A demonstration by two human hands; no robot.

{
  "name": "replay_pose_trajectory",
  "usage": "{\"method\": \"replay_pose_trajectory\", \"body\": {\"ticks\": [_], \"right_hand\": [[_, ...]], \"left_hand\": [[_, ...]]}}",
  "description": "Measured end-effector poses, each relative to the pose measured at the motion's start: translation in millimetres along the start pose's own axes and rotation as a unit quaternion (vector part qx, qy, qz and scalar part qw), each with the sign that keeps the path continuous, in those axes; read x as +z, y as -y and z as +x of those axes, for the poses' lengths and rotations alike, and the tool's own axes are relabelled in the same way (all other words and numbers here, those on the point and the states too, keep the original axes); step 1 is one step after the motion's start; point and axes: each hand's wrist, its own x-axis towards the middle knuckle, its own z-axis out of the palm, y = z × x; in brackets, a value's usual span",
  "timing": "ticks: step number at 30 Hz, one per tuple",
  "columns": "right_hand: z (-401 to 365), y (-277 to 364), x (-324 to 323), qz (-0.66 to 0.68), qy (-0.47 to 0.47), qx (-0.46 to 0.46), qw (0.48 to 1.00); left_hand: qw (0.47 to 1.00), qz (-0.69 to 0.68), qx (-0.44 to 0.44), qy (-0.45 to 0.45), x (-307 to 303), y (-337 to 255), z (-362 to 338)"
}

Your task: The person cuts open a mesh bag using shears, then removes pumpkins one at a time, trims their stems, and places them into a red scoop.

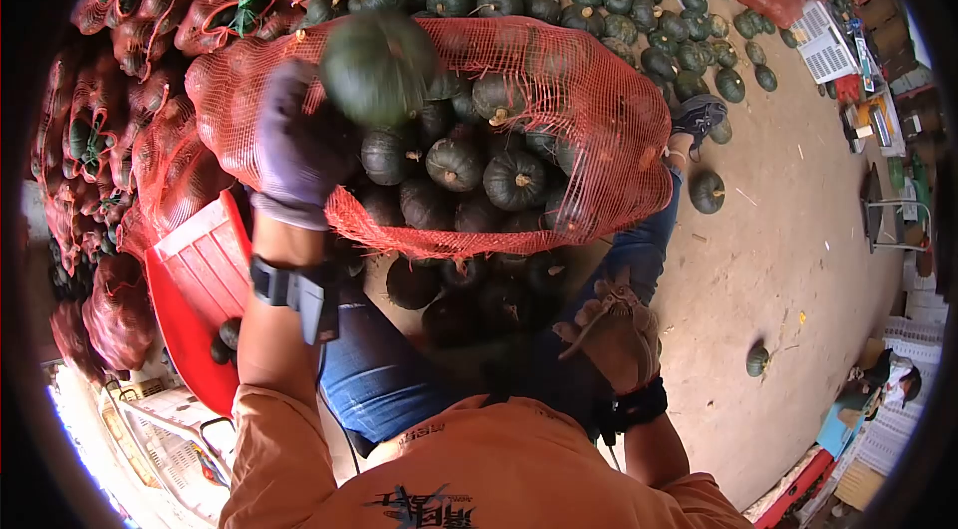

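A blurred dark green pumpkin (pixel 379 68) is at my left hand (pixel 297 145), which wears a purple-grey glove. The hand is against the pumpkin's left side, closed on it, with part of the fingers hidden. Just below and to the right, the wide mouth of a red mesh bag (pixel 624 115) shows several more pumpkins (pixel 514 180) inside. My right hand (pixel 611 334), in a soiled, brownish glove, is over my right knee. Its fingers are spread, and nothing shows in them. More pumpkins lie in shadow between my legs.
A heap of loose pumpkins (pixel 619 0) lies beyond the bag. Filled red mesh bags (pixel 160 15) are stacked on the left, near a red plastic scoop-shaped container (pixel 205 264). Single pumpkins (pixel 707 192) dot the concrete floor (pixel 758 299) on the right. A stool (pixel 888 210) stands farther right.
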Motion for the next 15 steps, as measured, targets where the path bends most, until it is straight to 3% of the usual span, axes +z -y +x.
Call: {"method": "replay_pose_trajectory", "body": {"ticks": [1,2,3,6,7,8,9,10,11,13,15], "right_hand": [[2,3,-2,0.003,-0.006,0.016,1.000],[6,7,-5,0.007,-0.009,0.032,0.999],[10,6,-6,0.014,-0.012,0.049,0.999],[14,5,10,0.031,-0.002,0.043,0.999],[17,6,6,0.032,0.003,0.052,0.998],[20,9,-3,0.034,0.007,0.058,0.998],[17,9,-10,0.035,0.007,0.064,0.997],[15,10,-10,0.031,0.004,0.062,0.998],[15,10,-8,0.026,0.001,0.060,0.998],[15,7,-4,0.023,-0.002,0.058,0.998],[14,8,-3,0.024,-0.007,0.060,0.998]], "left_hand": [[0.994,-0.036,0.083,-0.064,24,-33,-3],[0.979,-0.087,0.133,0.127,16,-48,3],[0.924,-0.133,0.175,0.312,8,-64,8],[0.925,0.172,0.099,0.324,47,-16,-7],[0.857,0.333,0.090,0.383,43,12,3],[0.751,0.476,0.103,0.447,40,40,13],[0.631,0.666,0.091,0.387,20,74,30],[0.450,0.821,0.066,0.346,1,107,48],[0.354,0.882,0.016,0.310,-10,134,63],[0.308,0.902,-0.077,0.293,-5,147,70],[0.266,0.920,-0.064,0.280,7,152,60]]}}
